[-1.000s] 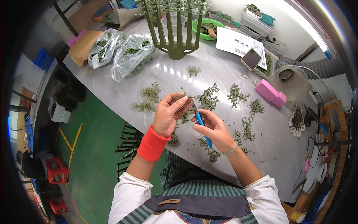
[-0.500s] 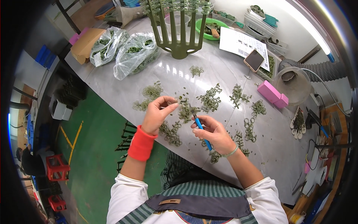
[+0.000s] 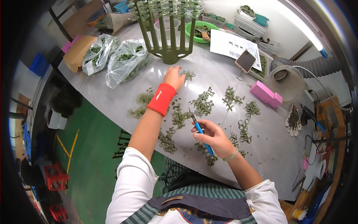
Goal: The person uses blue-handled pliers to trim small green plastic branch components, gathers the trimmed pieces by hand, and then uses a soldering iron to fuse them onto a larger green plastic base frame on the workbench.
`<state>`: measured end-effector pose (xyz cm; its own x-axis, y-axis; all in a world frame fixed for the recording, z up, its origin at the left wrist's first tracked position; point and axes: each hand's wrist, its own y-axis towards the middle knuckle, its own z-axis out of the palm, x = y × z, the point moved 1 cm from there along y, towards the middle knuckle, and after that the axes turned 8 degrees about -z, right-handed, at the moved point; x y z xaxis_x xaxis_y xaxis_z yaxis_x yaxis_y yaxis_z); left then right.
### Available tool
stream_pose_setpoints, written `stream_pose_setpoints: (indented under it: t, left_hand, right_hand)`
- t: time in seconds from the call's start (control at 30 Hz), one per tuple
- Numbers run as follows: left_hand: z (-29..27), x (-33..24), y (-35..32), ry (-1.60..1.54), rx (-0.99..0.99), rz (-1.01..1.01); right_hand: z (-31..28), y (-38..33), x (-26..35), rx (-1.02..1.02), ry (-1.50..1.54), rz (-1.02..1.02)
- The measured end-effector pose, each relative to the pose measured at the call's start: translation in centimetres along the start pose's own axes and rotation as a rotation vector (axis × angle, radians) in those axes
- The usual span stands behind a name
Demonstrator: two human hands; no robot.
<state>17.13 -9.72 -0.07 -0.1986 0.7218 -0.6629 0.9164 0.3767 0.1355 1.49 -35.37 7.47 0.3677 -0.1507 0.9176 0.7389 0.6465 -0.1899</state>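
Note:
My left hand (image 3: pixel 173 77), with a red wristband on the wrist, is stretched far across the grey table (image 3: pixel 112 100) and rests its fingers on a small cluster of green ring-shaped parts (image 3: pixel 188 74). Whether it grips the cluster I cannot tell. My right hand (image 3: pixel 213 137) stays near my body and holds a blue-handled cutter (image 3: pixel 199 128), tip pointing up toward the far side. Several more clusters of green ring parts (image 3: pixel 203 101) lie scattered between the two hands.
A tall olive-green rack with prongs (image 3: pixel 168 33) stands just beyond my left hand. Two clear bags of green parts (image 3: pixel 125 63) lie at the far left. A pink block (image 3: pixel 265 94), a phone (image 3: pixel 245 61), a paper sheet (image 3: pixel 233 45) and a green bowl (image 3: pixel 201 30) sit to the right and back.
My left hand has left the spot beside my right hand and reached forward to the cluster near the rack. My right hand stays put with the cutter.

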Motion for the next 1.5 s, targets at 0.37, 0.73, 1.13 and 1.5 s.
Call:
stream_pose_setpoints:
  t: [0.37, 0.73, 1.13, 1.5]
  left_hand:
    - [0.6, 2.2, 1.9, -0.303, 0.196, -0.168]
    - [-4.8, -0.2, -7.9, -1.396, 0.491, -0.486]
    - [-7.0, -4.3, -16.2, -1.558, 0.408, -0.519]
    - [-7.2, -4.6, -18.0, -1.601, 0.337, -0.486]
  right_hand:
    - [-0.6, -0.2, 0.5, -0.015, -0.024, 0.005]
    - [-0.2, 0.1, 0.4, -0.018, 0.007, -0.027]
    - [0.5, 0.3, -0.5, -0.035, 0.012, -0.061]
    - [1.3, 0.2, -1.3, -0.039, 0.044, -0.118]
